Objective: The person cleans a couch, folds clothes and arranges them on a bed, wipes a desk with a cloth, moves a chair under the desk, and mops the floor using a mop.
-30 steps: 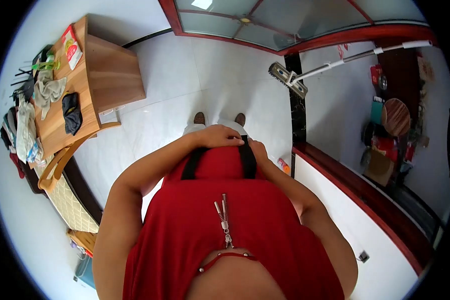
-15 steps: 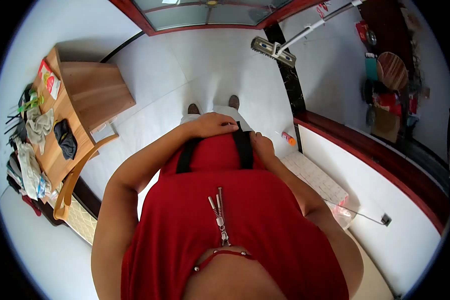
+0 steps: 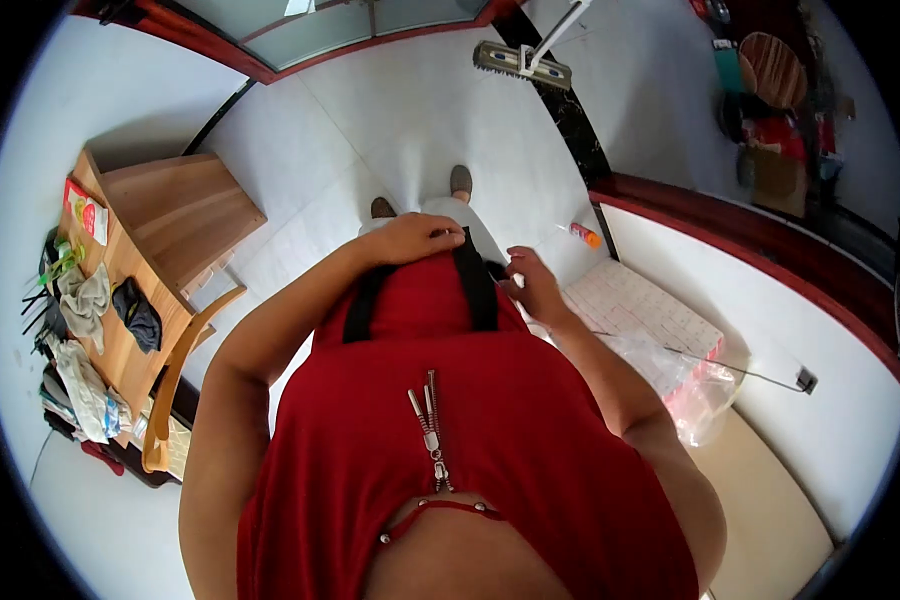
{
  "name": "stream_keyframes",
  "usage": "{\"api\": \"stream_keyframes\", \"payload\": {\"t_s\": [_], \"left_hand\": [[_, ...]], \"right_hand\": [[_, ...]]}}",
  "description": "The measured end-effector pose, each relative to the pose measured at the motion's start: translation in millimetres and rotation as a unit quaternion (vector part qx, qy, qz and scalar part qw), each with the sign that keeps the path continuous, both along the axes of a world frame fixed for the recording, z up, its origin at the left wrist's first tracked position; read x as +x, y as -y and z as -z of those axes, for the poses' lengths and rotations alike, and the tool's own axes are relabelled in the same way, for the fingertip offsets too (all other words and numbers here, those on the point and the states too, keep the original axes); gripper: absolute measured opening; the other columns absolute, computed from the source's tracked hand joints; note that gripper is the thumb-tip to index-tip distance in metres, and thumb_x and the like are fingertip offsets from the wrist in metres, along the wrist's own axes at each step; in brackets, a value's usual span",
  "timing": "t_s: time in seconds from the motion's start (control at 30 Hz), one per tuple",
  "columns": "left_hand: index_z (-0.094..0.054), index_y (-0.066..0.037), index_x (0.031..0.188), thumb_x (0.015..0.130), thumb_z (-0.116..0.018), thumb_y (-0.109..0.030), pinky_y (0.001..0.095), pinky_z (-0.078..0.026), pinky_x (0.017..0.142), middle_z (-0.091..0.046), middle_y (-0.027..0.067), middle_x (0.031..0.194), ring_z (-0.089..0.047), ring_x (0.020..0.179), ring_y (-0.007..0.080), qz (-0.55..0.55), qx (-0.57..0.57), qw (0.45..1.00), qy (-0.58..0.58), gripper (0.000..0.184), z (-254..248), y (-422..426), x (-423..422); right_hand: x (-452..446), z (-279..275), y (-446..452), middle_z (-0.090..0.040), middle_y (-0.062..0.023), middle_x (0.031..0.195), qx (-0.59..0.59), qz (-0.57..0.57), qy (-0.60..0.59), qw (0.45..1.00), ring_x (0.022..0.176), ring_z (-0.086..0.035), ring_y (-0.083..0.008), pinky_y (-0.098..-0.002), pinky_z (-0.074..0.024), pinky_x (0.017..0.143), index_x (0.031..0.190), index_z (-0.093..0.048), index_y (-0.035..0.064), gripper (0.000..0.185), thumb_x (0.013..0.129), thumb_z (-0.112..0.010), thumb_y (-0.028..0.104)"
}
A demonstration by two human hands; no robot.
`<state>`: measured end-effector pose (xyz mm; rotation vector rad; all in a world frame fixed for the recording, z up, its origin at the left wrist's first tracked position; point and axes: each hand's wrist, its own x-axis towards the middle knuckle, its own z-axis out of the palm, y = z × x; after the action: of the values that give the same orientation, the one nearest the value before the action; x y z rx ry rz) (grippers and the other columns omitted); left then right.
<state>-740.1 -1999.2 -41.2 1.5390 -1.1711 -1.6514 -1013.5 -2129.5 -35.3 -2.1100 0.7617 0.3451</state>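
Note:
My left hand (image 3: 420, 239) lies over the waist of the red top (image 3: 420, 400), its fingers stretched out and resting against the upper end of a black strap (image 3: 475, 285). Whether the fingertips pinch the strap is hard to see. A second black strap (image 3: 362, 308) hangs below my left wrist. On the other side, my right hand (image 3: 532, 285) is held just off my hip with loosely bent, parted fingers and nothing visible in it. A small dark patch beside its fingertips is partly hidden.
A floor brush (image 3: 522, 66) stands ahead by the dark door sill. To the right are an orange-capped bottle (image 3: 584, 235), a patterned box (image 3: 650, 310) and a clear plastic bag (image 3: 705, 400). At left, a wooden desk (image 3: 135, 255) carries cloths and a cap, with a chair (image 3: 175, 370) against it.
My right hand has moved away from the hip, outward to the right, and its fingers have parted. My left hand stays at the waist. The view has shifted; the floor brush appears higher.

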Motion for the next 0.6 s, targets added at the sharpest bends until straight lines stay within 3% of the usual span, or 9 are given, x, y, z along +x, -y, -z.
{"api": "stream_keyframes", "payload": {"t_s": [0.07,0.1,0.13,0.2,0.27,0.3,0.4,0.53,0.6], "left_hand": [[-0.060,-0.006,0.120,0.097,-0.050,-0.037,0.0330,-0.046,0.089,-0.066,0.0150,0.105,-0.062,0.098,0.0237,-0.029,0.026,0.999,-0.007,0.039,-4,3,3],[-0.059,-0.004,0.121,0.097,-0.052,-0.034,0.0305,-0.046,0.085,-0.065,0.0123,0.099,-0.060,0.092,0.0188,-0.063,0.011,0.998,-0.009,0.039,11,2,3],[-0.060,-0.003,0.120,0.097,-0.053,-0.033,0.0305,-0.047,0.084,-0.064,0.0098,0.099,-0.059,0.090,0.0168,-0.123,0.055,0.986,-0.100,0.039,18,4,5],[-0.056,-0.005,0.126,0.098,-0.049,-0.038,0.0308,-0.049,0.082,-0.064,0.0093,0.100,-0.059,0.091,0.0160,-0.185,0.042,0.971,-0.145,0.044,-14,19,15],[-0.052,-0.006,0.129,0.099,-0.043,-0.043,0.0312,-0.050,0.080,-0.064,0.0097,0.099,-0.061,0.090,0.0164,-0.218,0.045,0.945,-0.239,0.049,-53,38,18],[-0.050,-0.006,0.131,0.100,-0.040,-0.045,0.0314,-0.050,0.079,-0.064,0.0100,0.099,-0.061,0.089,0.0166,-0.236,0.047,0.929,-0.282,0.051,-69,47,20],[-0.048,-0.005,0.130,0.100,-0.033,-0.050,0.0312,-0.051,0.077,-0.063,0.0105,0.099,-0.063,0.085,0.0176,-0.178,0.028,0.917,-0.354,0.056,-102,67,31],[-0.052,-0.004,0.120,0.102,-0.042,-0.033,0.0309,-0.051,0.078,-0.063,0.0095,0.100,-0.064,0.085,0.0168,-0.286,-0.040,0.916,-0.280,0.036,-120,88,29],[-0.052,-0.003,0.119,0.100,-0.047,-0.025,0.0324,-0.050,0.086,-0.062,0.0095,0.106,-0.064,0.090,0.0184,-0.282,-0.080,0.914,-0.279,0.029,-122,99,31]], "right_hand": [[-2,-21,13,-0.058,-0.0064,0.104,0.180,0.150,0.037,0.971,0.091,-0.062,-0.0203,-0.0378,-0.0518,0.081,0.109,-0.058,0.0058,0.023,0.088,-0.063,0.016],[13,-57,26,-0.057,-0.0048,0.109,0.309,0.212,-0.005,0.927,0.098,-0.059,-0.0179,-0.0373,-0.0509,0.085,0.114,-0.056,0.0061,0.023,0.092,-0.057,0.016],[29,-95,42,-0.055,-0.0032,0.115,0.430,0.270,-0.044,0.861,0.104,-0.056,-0.0155,-0.0369,-0.0501,0.089,0.118,-0.055,0.0065,0.024,0.097,-0.052,0.016],[37,-112,62,-0.055,-0.0069,0.119,0.418,0.333,0.076,0.842,0.108,-0.055,-0.0176,-0.0406,-0.0494,0.093,0.124,-0.048,0.0050,0.028,0.098,-0.050,0.016],[56,-127,78,-0.051,-0.0033,0.099,0.463,0.311,0.168,0.813,0.102,-0.055,-0.0137,-0.0362,-0.0503,0.096,0.103,-0.049,0.0046,0.012,0.100,-0.045,0.015],[66,-134,81,-0.053,-0.0033,0.100,0.489,0.301,0.215,0.790,0.101,-0.055,-0.0135,-0.0376,-0.0484,0.097,0.102,-0.049,0.0056,0.011,0.100,-0.045,0.016],[87,-136,89,-0.054,-0.0043,0.103,0.473,0.225,0.263,0.810,0.101,-0.055,-0.0136,-0.0380,-0.0451,0.100,0.102,-0.050,0.0059,0.010,0.100,-0.045,0.014],[95,-133,108,-0.057,-0.0051,0.112,0.341,0.160,0.271,0.886,0.106,-0.055,-0.0145,-0.0379,-0.0398,0.105,0.119,-0.052,0.0068,0.022,0.100,-0.047,0.016],[99,-139,116,-0.054,-0.0067,0.121,0.386,0.210,0.258,0.860,0.116,-0.050,-0.0175,-0.0397,-0.0348,0.109,0.124,-0.051,0.0082,0.028,0.098,-0.052,0.018]]}}
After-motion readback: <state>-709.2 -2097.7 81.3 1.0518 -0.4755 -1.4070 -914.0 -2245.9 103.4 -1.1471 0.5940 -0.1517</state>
